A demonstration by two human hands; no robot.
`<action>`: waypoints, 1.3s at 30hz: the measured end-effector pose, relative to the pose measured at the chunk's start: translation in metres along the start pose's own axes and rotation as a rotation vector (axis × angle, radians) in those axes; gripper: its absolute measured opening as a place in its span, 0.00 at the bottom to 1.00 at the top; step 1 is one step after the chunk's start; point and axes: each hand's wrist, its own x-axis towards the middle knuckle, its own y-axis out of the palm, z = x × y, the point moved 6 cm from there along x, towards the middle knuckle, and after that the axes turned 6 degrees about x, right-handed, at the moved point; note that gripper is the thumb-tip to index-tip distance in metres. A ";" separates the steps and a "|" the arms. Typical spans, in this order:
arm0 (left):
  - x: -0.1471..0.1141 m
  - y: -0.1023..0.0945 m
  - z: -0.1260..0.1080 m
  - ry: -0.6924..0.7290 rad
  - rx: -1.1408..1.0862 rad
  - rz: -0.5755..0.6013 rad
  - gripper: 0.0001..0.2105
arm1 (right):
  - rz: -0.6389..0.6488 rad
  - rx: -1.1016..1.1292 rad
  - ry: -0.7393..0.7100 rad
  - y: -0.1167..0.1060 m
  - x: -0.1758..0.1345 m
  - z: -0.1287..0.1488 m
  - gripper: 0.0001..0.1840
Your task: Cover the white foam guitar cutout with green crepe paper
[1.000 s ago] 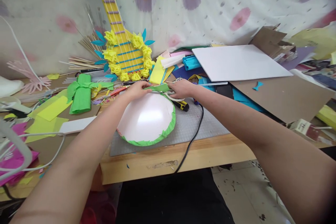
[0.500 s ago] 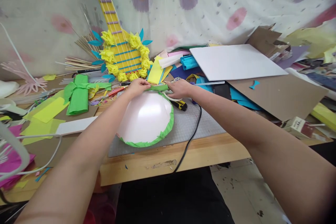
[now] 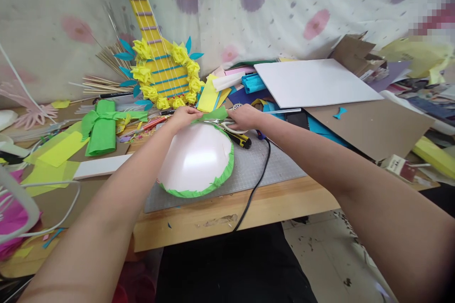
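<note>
My left hand (image 3: 187, 117) pinches the left end of a green crepe paper strip (image 3: 215, 114). The fingers of my right hand (image 3: 245, 117) are closed at the strip's other end. Just below the strip are scissors (image 3: 229, 126) with pale handles; whether they lie down or hang from my right hand I cannot tell. In front of both hands a round white piece (image 3: 194, 161) with green paper around its edge rests on the grey cutting mat (image 3: 275, 168). A yellow and black utility knife (image 3: 242, 140) lies beside it, near my right hand.
Behind stands a yellow paper guitar (image 3: 167, 73) with paper flowers. White board (image 3: 316, 83) and brown cardboard (image 3: 377, 125) lie to the right. A black cord (image 3: 254, 194) crosses the mat and table edge. On the left are a green paper roll (image 3: 101, 128) and yellow sheets (image 3: 59, 151).
The green strip has tipped so more of its flat face shows between my hands. The scissors' blades show more clearly beneath it. The view has shifted slightly.
</note>
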 end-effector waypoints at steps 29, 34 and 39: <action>0.000 0.005 -0.007 0.085 -0.002 0.028 0.13 | -0.056 -0.054 -0.141 -0.019 0.029 0.009 0.28; 0.003 0.009 -0.003 0.095 -0.021 0.032 0.14 | -0.032 -0.082 -0.134 -0.016 0.031 0.010 0.26; 0.003 0.002 0.000 0.032 -0.014 -0.019 0.14 | -0.057 -0.094 -0.150 -0.013 0.030 0.010 0.23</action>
